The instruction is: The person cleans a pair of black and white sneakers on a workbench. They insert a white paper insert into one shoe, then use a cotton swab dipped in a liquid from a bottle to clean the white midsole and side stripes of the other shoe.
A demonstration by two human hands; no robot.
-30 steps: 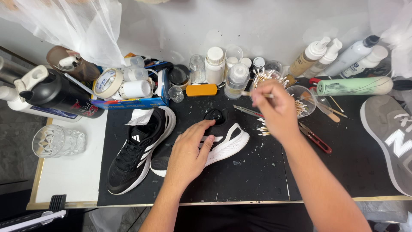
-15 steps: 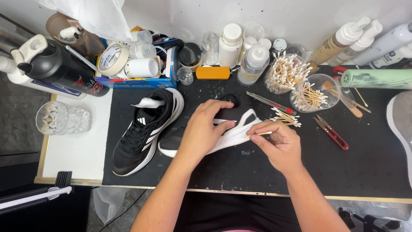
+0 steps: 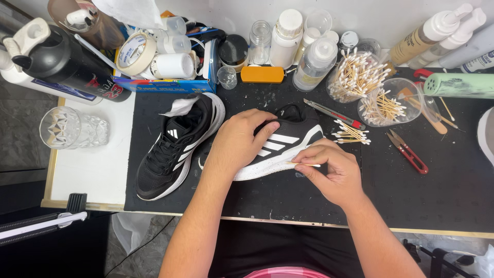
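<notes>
Left hand (image 3: 239,146): pressed flat on the black shoe (image 3: 288,146), pinning it.
Right hand (image 3: 332,172): pinches a cotton swab (image 3: 304,164) at the shoe's white sole; light, short strokes suit best.

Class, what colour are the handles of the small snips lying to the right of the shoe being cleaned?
Red, with dark blades; the snips show best in the head view.

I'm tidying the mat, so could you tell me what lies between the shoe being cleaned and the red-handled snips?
In the head view, a loose heap of cotton swabs lies between the shoe and the snips.
</notes>
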